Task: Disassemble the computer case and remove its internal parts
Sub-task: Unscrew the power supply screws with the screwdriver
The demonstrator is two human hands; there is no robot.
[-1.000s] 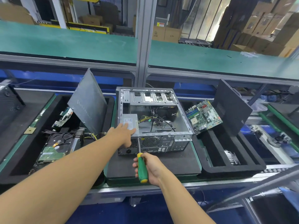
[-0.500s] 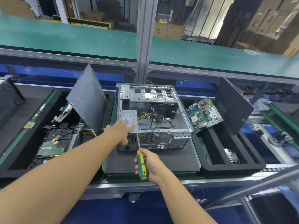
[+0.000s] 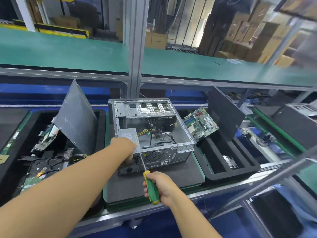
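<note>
Lying on its side on a dark mat [image 3: 180,176], the case [image 3: 181,134] is open upward, side panel off. Bare grey steel shell; empty drive bays along its far wall. Floor of the case mostly stripped, only loose cables [image 3: 154,134], black with some yellow, tangled near the middle. PSU [image 3: 127,133], a grey box with a white label, sits in the case's near-left corner. Near face of the case shows a round fan grille, port cutouts and, at lower left, the PSU's mesh and power socket.

Left hand [image 3: 124,145] rests on that near-left corner, palm down over the PSU's edge, fingers curled over the rim and down the near face; whether they grip anything, cannot tell.

Right hand [image 3: 159,186], in front of the case, fingers wrapped tight around the green-and-yellow handle of a screwdriver [image 3: 151,185]. Shaft angles up and away; tip meets the near face just right of the left hand, beside the fan grille.

Left of the case: a grey panel [image 3: 75,117] leaning upright in a tray, a hard drive [image 3: 44,165] below it. Right of the case: a green motherboard [image 3: 200,124] propped on a black foam tray [image 3: 240,170].
</note>
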